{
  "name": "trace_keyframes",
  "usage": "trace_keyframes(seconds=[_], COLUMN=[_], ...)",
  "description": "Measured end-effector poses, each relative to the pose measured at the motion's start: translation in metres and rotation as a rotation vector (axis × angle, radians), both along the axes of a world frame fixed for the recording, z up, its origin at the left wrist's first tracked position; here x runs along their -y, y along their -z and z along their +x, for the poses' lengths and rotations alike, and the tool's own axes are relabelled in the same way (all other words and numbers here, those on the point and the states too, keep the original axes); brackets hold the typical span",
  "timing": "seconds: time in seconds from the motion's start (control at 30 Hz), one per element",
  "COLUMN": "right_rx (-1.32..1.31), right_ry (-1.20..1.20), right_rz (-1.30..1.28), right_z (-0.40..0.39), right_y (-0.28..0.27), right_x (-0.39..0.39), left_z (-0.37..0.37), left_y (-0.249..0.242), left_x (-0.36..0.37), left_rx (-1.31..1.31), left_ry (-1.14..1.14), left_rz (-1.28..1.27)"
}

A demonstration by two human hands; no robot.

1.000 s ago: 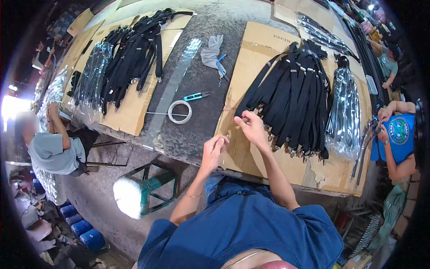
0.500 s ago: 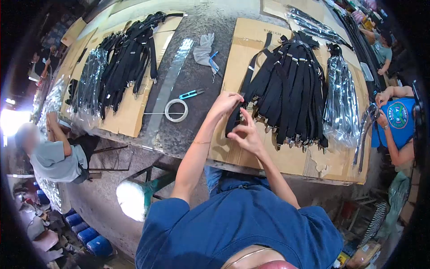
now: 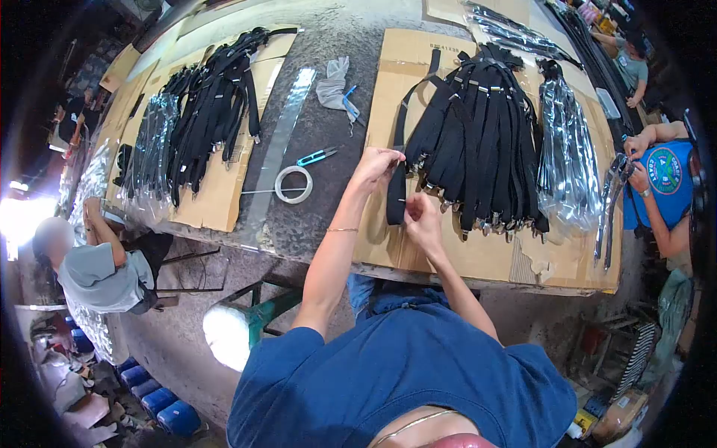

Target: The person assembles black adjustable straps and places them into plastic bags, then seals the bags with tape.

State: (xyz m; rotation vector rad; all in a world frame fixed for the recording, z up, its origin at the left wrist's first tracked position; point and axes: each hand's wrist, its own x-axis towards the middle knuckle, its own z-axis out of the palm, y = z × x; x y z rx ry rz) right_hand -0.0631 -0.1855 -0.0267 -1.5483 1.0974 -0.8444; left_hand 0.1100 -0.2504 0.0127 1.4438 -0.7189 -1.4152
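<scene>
My left hand (image 3: 379,168) pinches a black strap (image 3: 398,187) at the near left side of a fanned pile of black straps (image 3: 478,142) with metal clips. The strap hangs down in a loop below those fingers. Close beside that loop, my right hand (image 3: 424,224) has its fingertips drawn together; a tiny pale sliver shows at them, too small to name. Under both hands lies a cardboard sheet (image 3: 385,250).
Left of the cardboard are a tape roll (image 3: 293,184), blue thread snips (image 3: 317,157), a clear plastic strip (image 3: 287,123) and a grey cloth (image 3: 333,86). Plastic-wrapped straps (image 3: 567,149) lie right. Co-workers sit at the left (image 3: 104,269) and right (image 3: 665,175).
My right hand has gone from spread fingers to closed fingertips beside the strap's lower loop. The left hand keeps its pinch. The whole view has shifted slightly.
</scene>
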Motion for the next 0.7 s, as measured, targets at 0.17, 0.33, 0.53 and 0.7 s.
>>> trace_keyframes(seconds=[0.17,0.33,0.53,0.7], right_rx=[0.219,0.102,-0.271,0.048], right_ry=[-0.079,-0.115,0.03,-0.26], right_rz=[0.207,0.183,-0.201,-0.007], right_z=[-0.007,-0.017,-0.049,-0.021], right_y=[-0.005,-0.021,-0.08,-0.098], right_x=[-0.053,-0.055,-0.012,0.012], left_z=[-0.008,-0.012,0.003,-0.011], left_y=[0.024,0.037,-0.012,-0.059], left_x=[0.004,0.005,-0.053,-0.113], left_rx=[-0.002,0.158,0.613,0.435], left_ry=[-0.113,-0.153,-0.167,-0.067], left_rz=[-0.05,-0.134,-0.33,-0.183])
